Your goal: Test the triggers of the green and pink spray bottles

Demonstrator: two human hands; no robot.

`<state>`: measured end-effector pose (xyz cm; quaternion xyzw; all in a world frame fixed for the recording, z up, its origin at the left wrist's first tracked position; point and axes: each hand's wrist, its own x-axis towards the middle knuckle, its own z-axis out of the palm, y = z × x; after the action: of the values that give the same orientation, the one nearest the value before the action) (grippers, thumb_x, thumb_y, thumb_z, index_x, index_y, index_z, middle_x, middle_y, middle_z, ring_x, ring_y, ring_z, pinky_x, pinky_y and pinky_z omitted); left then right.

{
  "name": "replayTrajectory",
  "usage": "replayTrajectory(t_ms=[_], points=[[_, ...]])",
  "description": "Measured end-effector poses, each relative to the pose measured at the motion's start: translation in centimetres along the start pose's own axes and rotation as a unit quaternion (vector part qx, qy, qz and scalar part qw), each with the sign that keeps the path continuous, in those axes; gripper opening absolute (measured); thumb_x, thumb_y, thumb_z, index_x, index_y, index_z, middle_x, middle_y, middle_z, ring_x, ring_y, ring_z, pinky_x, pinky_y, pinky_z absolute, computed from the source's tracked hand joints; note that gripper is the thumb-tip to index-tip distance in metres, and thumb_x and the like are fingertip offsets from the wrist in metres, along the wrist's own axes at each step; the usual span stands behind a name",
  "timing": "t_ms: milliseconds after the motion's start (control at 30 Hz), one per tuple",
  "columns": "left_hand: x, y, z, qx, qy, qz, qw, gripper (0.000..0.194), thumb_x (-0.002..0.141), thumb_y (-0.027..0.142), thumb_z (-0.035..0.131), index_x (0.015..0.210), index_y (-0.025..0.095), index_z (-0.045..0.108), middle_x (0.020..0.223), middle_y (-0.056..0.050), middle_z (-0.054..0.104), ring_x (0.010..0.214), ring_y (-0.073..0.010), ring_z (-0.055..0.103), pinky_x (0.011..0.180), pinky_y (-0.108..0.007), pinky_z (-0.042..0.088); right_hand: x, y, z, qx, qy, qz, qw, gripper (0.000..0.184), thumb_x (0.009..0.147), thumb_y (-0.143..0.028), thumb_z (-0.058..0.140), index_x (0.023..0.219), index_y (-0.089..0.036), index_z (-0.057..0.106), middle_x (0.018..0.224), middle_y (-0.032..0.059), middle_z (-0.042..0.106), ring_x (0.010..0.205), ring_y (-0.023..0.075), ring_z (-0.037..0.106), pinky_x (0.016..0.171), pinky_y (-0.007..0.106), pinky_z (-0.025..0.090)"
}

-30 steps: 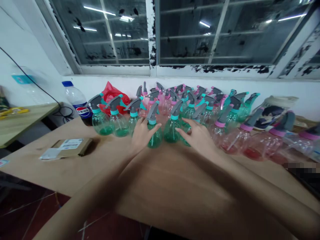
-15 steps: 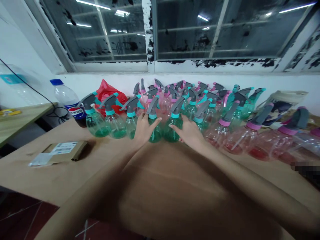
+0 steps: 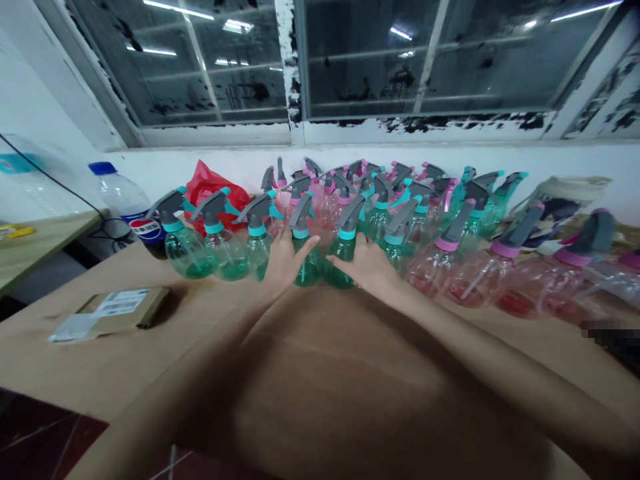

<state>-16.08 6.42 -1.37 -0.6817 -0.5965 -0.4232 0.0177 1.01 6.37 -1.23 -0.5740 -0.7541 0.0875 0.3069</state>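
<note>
Several green and pink spray bottles with grey triggers stand crowded along the far side of a brown table [image 3: 320,400]. My left hand [image 3: 283,263] rests with spread fingers against a green bottle [image 3: 303,257] in the front row. My right hand [image 3: 367,267] lies with fingers extended against the neighbouring green bottle [image 3: 343,257]. Neither hand is wrapped round a bottle. Both forearms reach across the table top.
A clear Pepsi bottle [image 3: 127,203] and a red plastic bag [image 3: 210,187] stand at the back left. A flat cardboard parcel [image 3: 113,310] lies on the left of the table. A printed bag [image 3: 560,213] sits far right. A window runs behind.
Both hands have moved a little closer together against the front green bottles. The view has shifted slightly to the right.
</note>
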Motion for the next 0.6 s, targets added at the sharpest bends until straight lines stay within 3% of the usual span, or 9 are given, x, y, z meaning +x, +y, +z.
replayTrajectory(t_ms=[267, 467, 600], points=[[-1.1, 0.5, -0.1, -0.046, 0.016, -0.004, 0.999, 0.054, 0.076, 0.044, 0.057, 0.118, 0.013, 0.042, 0.115, -0.015, 0.057, 0.108, -0.0278, 0.053, 0.090, -0.043, 0.042, -1.6, 0.5, -0.8, -0.034, -0.021, -0.050, 0.998, 0.070, 0.073, -0.057, 0.049, 0.114, 0.000, 0.046, 0.098, 0.0249, 0.058, 0.081, 0.0342, 0.059, 0.061, 0.042, 0.046], [-4.4, 1.7, -2.8, -0.070, 0.019, 0.008, 0.997, 0.052, 0.079, 0.034, 0.055, 0.124, 0.017, 0.035, 0.128, -0.014, 0.047, 0.120, -0.0253, 0.044, 0.097, -0.043, 0.038, -3.3, 0.5, -1.4, -0.041, -0.024, -0.078, 0.996, 0.068, 0.075, -0.058, 0.045, 0.117, -0.005, 0.045, 0.099, 0.0221, 0.058, 0.078, 0.0320, 0.060, 0.059, 0.042, 0.046], [-6.5, 2.4, -4.7, -0.046, 0.009, 0.012, 0.999, 0.051, 0.080, 0.034, 0.053, 0.126, 0.025, 0.033, 0.126, -0.012, 0.048, 0.119, -0.0269, 0.044, 0.079, -0.039, 0.050, -4.5, 0.7, -1.5, -0.030, -0.020, -0.098, 0.995, 0.068, 0.075, -0.060, 0.043, 0.116, -0.006, 0.046, 0.100, 0.0217, 0.057, 0.073, 0.0312, 0.060, 0.054, 0.041, 0.045]])
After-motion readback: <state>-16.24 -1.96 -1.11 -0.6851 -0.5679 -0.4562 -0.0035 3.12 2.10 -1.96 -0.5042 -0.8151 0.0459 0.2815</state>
